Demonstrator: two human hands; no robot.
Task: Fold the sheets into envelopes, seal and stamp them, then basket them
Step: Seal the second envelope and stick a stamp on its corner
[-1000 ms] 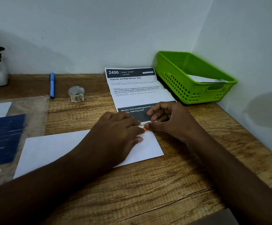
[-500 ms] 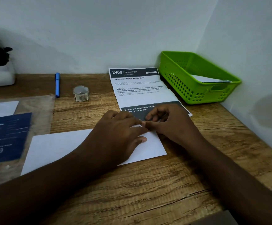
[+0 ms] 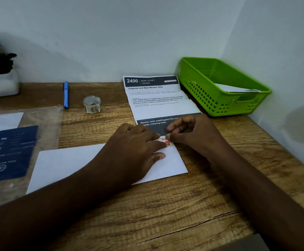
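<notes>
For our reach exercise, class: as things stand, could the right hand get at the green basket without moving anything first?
Probably yes. The right hand sits at the stamp, and only bare desk lies between it and the green basket, whose top is open.

Two bare forearms enter from the bottom edge, one from each lower corner, and no sleeve, watch, bracelet or ring shows on either. The left hand (image 3: 138,151) and the right hand (image 3: 194,136) wear no gloves. Fingernails are short and unpainted (the left thumbnail shows plainest). Nothing of the person above the forearms is in view.
</notes>
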